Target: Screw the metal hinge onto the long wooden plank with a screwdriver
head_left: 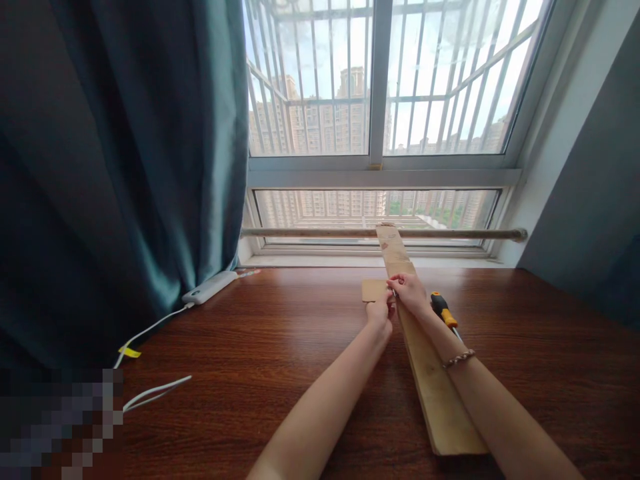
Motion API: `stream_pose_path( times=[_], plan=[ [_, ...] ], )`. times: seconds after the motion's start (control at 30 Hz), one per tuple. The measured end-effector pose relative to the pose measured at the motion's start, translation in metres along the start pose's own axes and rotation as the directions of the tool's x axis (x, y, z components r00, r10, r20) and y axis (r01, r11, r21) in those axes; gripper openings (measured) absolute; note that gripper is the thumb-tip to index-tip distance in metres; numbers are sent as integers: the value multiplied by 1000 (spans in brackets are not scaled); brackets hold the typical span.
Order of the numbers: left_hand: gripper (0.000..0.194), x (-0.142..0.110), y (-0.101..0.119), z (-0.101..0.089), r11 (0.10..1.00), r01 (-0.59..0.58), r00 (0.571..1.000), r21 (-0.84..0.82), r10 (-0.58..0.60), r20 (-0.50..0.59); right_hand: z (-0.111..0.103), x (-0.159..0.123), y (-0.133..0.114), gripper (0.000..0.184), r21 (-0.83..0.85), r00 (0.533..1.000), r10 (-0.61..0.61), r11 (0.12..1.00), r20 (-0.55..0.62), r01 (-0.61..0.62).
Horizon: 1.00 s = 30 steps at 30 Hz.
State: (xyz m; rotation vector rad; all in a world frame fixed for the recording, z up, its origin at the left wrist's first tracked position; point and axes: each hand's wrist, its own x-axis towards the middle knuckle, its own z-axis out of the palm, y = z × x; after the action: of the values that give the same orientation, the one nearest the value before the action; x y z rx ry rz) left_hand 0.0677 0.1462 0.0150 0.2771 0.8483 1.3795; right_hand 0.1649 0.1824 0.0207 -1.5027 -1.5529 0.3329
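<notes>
A long wooden plank (429, 387) runs away from me, its far end at the metal rail below the window. My left hand (381, 313) is closed at the right edge of a small tan rectangular piece (374, 291), just left of the plank. Over the plank, my right hand (410, 292) has its fingers pinched together close to the left fingertips. Whatever sits between those right fingers is too small to make out. A black and yellow screwdriver (444, 309) lies right of the plank, its shaft partly hidden behind my right forearm.
A white power strip (210, 288) with its cable lies at the left on the brown wooden tabletop (300, 347). Another white cable (157, 387) crosses nearer to me. A dark curtain (210, 147) hangs at the left. The metal rail (310, 233) spans the window's lower part.
</notes>
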Motion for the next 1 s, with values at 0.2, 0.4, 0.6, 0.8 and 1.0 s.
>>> stream_pose_path(
  times=[0.2,0.4,0.6,0.8,1.0],
  plan=[
    [16,2,-2,-3,1000,-10,999,-3,10,-31,-1,6,7,27,107,997,9,994,74,-17],
    [12,8,-8,-6,998,-40,999,-44,40,-8,0,4,5,23,215,988,62,972,145,-93],
    [13,6,-3,-4,999,20,1000,-50,-19,17,-2,3,2,22,294,980,100,944,171,-148],
    [14,2,0,-2,1000,-1,1000,-17,1,-6,-1,6,2,23,288,976,122,942,182,-171],
    [14,0,0,-2,1000,-19,1000,23,19,-9,0,2,-3,20,248,983,136,955,120,-163]
  ],
)
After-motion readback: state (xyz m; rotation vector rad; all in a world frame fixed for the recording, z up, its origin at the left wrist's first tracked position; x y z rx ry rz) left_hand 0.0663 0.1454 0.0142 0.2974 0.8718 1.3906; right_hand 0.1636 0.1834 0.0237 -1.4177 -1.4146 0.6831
